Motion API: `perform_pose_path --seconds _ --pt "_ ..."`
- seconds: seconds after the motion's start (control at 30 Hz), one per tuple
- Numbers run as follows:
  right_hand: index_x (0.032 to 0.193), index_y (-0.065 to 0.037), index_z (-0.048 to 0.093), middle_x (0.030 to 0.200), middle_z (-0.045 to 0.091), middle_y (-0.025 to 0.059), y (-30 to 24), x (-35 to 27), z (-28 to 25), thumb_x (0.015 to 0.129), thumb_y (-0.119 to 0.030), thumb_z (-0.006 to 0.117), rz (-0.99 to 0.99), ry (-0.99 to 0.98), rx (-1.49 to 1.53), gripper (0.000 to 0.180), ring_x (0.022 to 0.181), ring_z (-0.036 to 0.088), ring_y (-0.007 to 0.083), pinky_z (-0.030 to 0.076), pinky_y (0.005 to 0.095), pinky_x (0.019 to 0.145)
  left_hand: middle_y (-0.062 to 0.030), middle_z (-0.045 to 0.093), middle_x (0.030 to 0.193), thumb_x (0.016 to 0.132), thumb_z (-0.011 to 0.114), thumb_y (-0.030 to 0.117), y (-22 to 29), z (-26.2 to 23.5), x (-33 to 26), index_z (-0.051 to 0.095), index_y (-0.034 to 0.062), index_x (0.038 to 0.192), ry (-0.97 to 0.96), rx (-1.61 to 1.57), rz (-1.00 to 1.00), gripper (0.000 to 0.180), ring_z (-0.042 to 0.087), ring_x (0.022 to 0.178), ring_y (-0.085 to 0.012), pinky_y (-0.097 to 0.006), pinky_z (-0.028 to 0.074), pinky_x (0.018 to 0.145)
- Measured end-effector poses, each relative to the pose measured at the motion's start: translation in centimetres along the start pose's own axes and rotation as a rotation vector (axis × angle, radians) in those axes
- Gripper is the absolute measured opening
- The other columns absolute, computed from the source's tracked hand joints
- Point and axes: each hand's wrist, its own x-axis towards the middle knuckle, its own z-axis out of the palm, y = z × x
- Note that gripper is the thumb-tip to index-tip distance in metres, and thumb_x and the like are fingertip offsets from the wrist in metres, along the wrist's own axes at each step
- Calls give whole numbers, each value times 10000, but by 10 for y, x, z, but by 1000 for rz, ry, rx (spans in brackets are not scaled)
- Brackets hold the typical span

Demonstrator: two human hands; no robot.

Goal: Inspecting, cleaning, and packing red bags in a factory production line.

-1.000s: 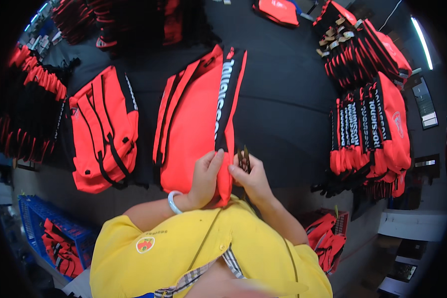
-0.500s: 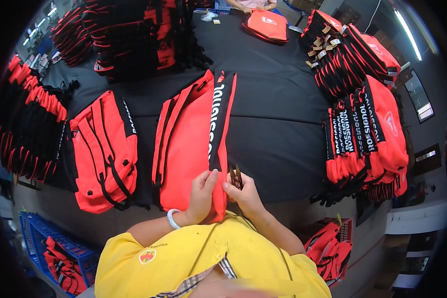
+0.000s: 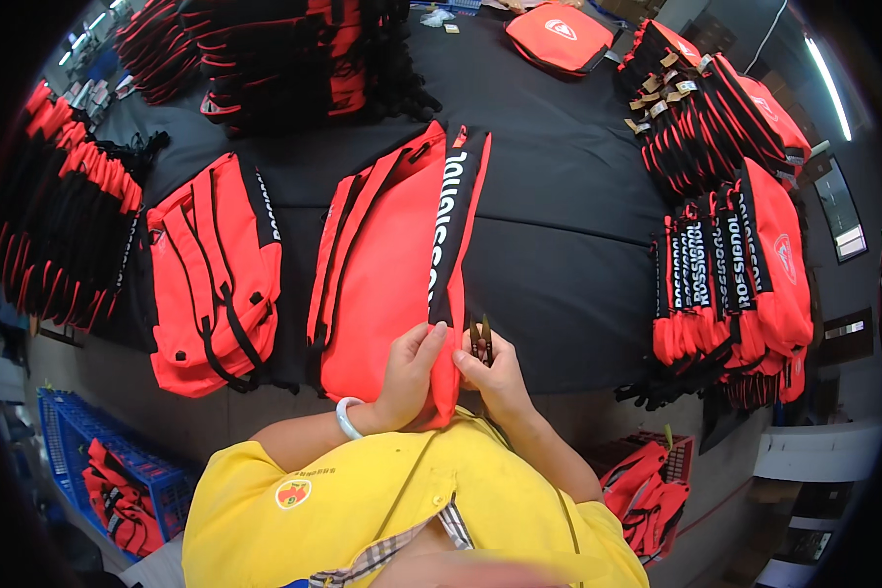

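A red backpack (image 3: 374, 284) with a black side strip and white lettering lies before me on the black-covered table, its lower end towards my body. My left hand (image 3: 409, 372) is closed on the bag's lower side, thumb along the seam of the strip. At the other side of that end, my right hand (image 3: 500, 377) holds small dark thread snips (image 3: 481, 341), blades pointing up and away. The right thumb and fingers are by the bag's edge; whether they also pinch the fabric I cannot tell. Another red backpack (image 3: 211, 284), straps up, lies to the left.
Stacked red-and-black bags stand at the far left (image 3: 69, 216), the back (image 3: 274, 64) and the right (image 3: 720, 265). A single red bag (image 3: 561, 37) lies at the table's far end. Below the table are a blue crate (image 3: 170, 500) and a red crate (image 3: 678, 459) holding red items.
The whole view has shifted slightly, so the table's things appear further right. My hands stay at the backpack's lower end. The other person's hands at the far end have mostly left the view.
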Motion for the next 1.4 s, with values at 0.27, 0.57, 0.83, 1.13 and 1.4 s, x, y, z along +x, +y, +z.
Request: perform_pose_path --seconds 0.27,0.57,0.83,1.13,1.4 --pt "816 -89 486 668 444 -54 3 3 2 854 -57 614 -6 18 14 137 513 362 23 282 197 464 50 525 754 1001 517 191 1 2 1 574 25 829 4 -137 -51 245 444 705 -7 -194 384 596" --pt "847 -54 503 659 448 -58 -9 4 4 827 -3 584 11 41 -43 99 533 398 6 325 185 476 34 542 731 993 532 202 1 4 1 584 8 839 7 -126 -79 254 462 666 -14 -198 389 566" --pt "880 -29 515 692 422 -63 -8 6 4 763 51 521 -46 92 -265 142 589 340 1 308 172 512 44 504 710 994 529 217 -9 2 1 559 19 808 -13 -53 -52 273 425 657 -12 -205 358 548" --pt "1016 -18 547 776 606 48 -30 9 13 861 8 469 -125 -134 108 175 559 437 28 326 184 505 55 548 720 1042 411 247 7 -13 3 543 102 807 65 -275 264 306 459 613 -17 -188 361 542" --pt "817 -50 510 660 426 -72 -42 16 39 838 -85 634 -142 -153 -418 131 596 359 4 291 201 524 47 572 690 1010 492 218 23 -16 -3 587 44 822 174 -175 185 274 483 612 -24 -210 377 530"
